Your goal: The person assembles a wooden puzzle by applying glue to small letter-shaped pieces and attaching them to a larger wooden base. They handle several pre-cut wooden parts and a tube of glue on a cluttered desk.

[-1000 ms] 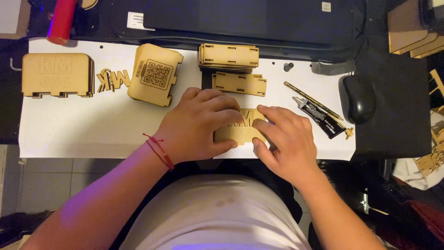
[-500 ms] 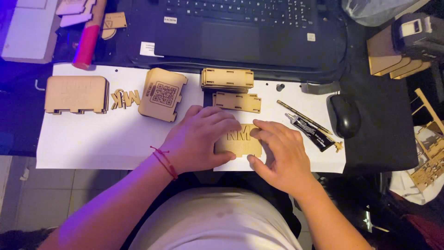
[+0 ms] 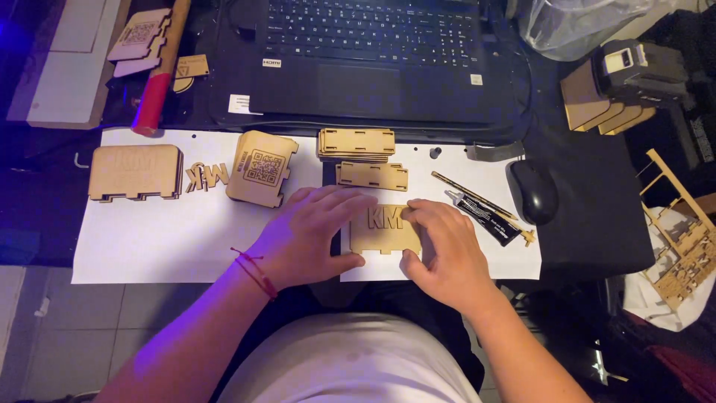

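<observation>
Two hands, left (image 3: pixel 309 239) and right (image 3: pixel 447 250). One black laptop (image 3: pixel 373 60), one black computer mouse (image 3: pixel 533 190), one black glue tube (image 3: pixel 485 218), two white paper sheets (image 3: pixel 149 239). Wooden pieces are stacked, so no exact count.

The flat engraved wooden panel (image 3: pixel 385 231) lies on the white paper sheet (image 3: pixel 149 246). At its twelve o'clock sits the slotted wooden strip (image 3: pixel 371 176), at three the black glue tube (image 3: pixel 485 219), at ten the wooden code-engraved plaque (image 3: pixel 262 168).

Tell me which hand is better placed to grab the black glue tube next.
Right, probably. The right hand lies beside the black glue tube, with nothing between them. The left hand sits across the wooden panel, farther away.
</observation>
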